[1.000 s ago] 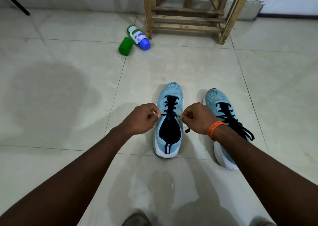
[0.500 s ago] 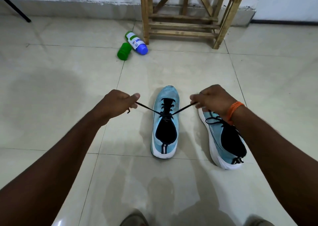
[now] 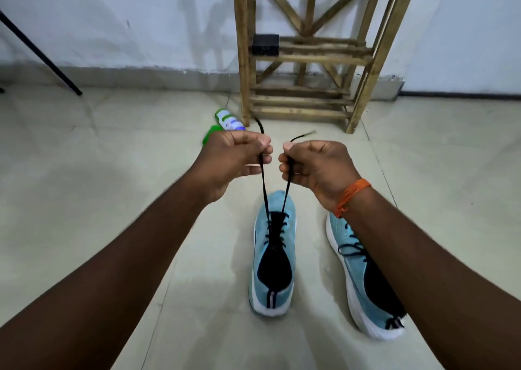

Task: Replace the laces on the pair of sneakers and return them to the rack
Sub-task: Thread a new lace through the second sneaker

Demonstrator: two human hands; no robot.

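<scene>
Firmly, the left hand (image 3: 234,158) and right hand (image 3: 315,166) each gripped one end of the black lace (image 3: 264,189), drawn taut above the blue sneaker (image 3: 275,293) on the floor (image 3: 84,200). The second sneaker (image 3: 352,273) lay beside it, short of the wooden rack (image 3: 307,56).

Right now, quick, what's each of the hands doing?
Left hand: closed, pinching one end of the black lace.
Right hand: closed, pinching the other end of the same lace.

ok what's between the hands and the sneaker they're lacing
Two taut black lace ends run from the sneaker up to the left hand and right hand, seen in the head view.
</scene>
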